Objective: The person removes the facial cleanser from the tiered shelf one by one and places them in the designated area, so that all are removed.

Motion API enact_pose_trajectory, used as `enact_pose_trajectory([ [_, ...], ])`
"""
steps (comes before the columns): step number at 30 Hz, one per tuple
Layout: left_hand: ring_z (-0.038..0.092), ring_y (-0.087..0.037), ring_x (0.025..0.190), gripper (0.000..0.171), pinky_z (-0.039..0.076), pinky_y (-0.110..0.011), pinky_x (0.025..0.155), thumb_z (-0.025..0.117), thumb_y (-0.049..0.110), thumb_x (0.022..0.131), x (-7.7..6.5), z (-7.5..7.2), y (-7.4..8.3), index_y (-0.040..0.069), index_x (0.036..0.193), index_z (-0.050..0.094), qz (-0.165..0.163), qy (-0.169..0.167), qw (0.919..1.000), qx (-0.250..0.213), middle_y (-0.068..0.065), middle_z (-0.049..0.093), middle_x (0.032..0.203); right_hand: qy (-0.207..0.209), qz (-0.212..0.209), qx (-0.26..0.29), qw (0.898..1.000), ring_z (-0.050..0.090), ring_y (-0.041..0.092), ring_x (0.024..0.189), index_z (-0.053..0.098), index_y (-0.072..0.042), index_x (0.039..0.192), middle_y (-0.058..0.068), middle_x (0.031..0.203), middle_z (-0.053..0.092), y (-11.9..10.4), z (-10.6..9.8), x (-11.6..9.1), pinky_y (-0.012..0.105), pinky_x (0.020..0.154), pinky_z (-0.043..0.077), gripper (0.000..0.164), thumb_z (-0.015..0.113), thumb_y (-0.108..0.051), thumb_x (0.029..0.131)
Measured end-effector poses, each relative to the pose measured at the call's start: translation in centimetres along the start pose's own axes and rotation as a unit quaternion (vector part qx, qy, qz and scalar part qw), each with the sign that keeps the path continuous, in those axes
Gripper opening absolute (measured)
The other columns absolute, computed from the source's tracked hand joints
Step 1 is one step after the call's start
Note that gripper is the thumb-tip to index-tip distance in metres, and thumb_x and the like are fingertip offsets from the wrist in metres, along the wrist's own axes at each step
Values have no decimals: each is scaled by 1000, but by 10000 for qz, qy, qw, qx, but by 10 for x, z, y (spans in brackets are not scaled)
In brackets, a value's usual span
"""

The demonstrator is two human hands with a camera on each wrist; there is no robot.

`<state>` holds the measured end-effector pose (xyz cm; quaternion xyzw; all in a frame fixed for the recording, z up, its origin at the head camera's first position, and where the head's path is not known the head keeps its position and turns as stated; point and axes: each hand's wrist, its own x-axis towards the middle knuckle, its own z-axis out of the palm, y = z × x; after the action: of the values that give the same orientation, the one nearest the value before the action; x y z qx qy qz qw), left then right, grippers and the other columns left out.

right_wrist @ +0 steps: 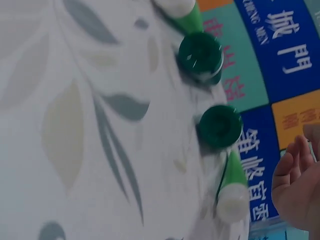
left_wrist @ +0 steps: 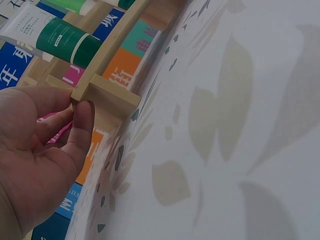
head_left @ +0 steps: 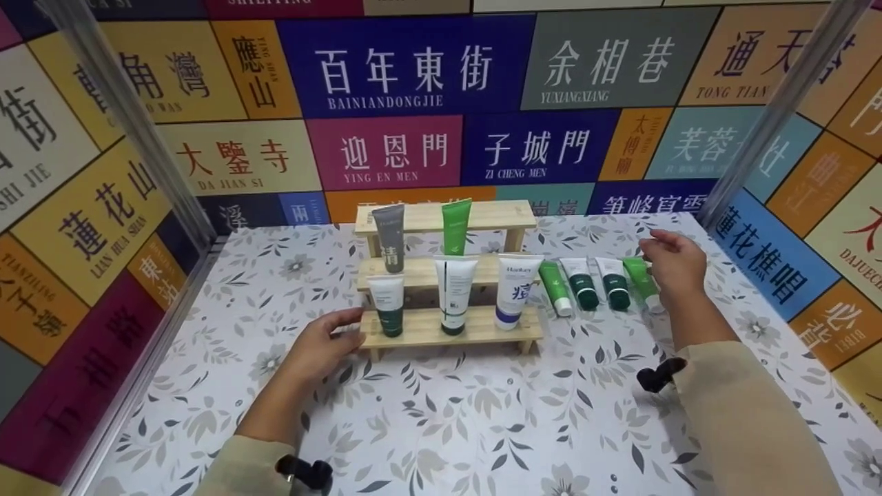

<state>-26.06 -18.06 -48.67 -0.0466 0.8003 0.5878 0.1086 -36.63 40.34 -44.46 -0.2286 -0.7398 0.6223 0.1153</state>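
Note:
My left hand (head_left: pixel 329 344) pinches the left end of the lowest step of a wooden tiered display rack (head_left: pixel 413 337), thumb and fingertips at the board's corner (left_wrist: pixel 82 92). Close by on that step stands a white-and-green tube (head_left: pixel 387 306). Beside it are a tall white tube (head_left: pixel 455 296) and a white tube with a blue cap (head_left: pixel 515 293). A grey tube (head_left: pixel 391 238) and a green tube (head_left: pixel 456 227) stand higher up. My right hand (head_left: pixel 679 265), loosely curled and holding nothing visible, hovers by a green tube (head_left: pixel 641 281), partly covering it in the head view.
Right of the rack lie another green tube (head_left: pixel 555 288) and two white tubes with dark green caps (head_left: pixel 580 284), (head_left: pixel 613 284), in a row with the one by my hand. A leaf-patterned tabletop (head_left: pixel 441 427) lies under everything; sign-covered panels (head_left: pixel 406 65) rise behind and at both sides.

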Motion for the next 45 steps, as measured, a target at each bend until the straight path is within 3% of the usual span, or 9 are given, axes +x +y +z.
enact_pose_trajectory([
  [8, 64, -28, 136, 51, 57, -34, 105, 70, 18, 102, 0, 0, 0, 15, 152, 60, 39, 9, 10000, 15, -9, 58, 159, -229, -31, 426, 9988, 64, 8, 100, 68, -27, 131, -14, 110, 68, -23, 22, -26, 20, 73, 55, 36, 79, -34, 98],
  [18, 62, -27, 139, 52, 55, -37, 109, 69, 21, 103, -2, -1, 2, 18, 154, 58, -56, -52, 10000, -14, -7, 55, 161, -868, -643, 1323, 9853, 67, 12, 90, 72, -20, 121, -8, 102, 72, -41, 49, -63, 22, 67, 56, 28, 82, -20, 96],
  [23, 64, -27, 137, 52, 55, -36, 106, 69, 20, 102, 0, -1, -1, 19, 153, 60, 35, 3, 9999, 115, -7, 57, 160, -1057, -893, 1182, 9833, 67, 12, 92, 71, -17, 125, -7, 103, 71, -49, 57, -78, 23, 69, 56, 32, 82, -23, 96],
  [31, 61, -28, 141, 51, 53, -41, 112, 68, 21, 103, 1, -1, 0, 20, 154, 59, -5, -34, 9999, 168, -5, 55, 162, -1279, -997, 1108, 9805, 66, 17, 95, 70, -15, 126, -3, 107, 70, -62, 69, -95, 22, 69, 57, 34, 83, -24, 96],
  [39, 60, -29, 141, 52, 54, -40, 110, 69, 23, 103, -2, -2, 2, 21, 154, 58, -74, -28, 9999, 108, -6, 54, 162, -1715, -1538, 1054, 9674, 66, 15, 92, 66, -4, 132, 0, 107, 69, -79, 87, -114, 20, 70, 57, 43, 81, -24, 97],
  [45, 59, -29, 143, 51, 53, -41, 112, 70, 23, 103, -1, -2, 1, 21, 153, 59, -25, 6, 9999, 156, -5, 55, 161, -1972, -1981, 868, 9562, 67, 15, 89, 71, -11, 124, 1, 103, 69, -90, 102, -126, 21, 69, 57, 30, 80, -23, 98],
])
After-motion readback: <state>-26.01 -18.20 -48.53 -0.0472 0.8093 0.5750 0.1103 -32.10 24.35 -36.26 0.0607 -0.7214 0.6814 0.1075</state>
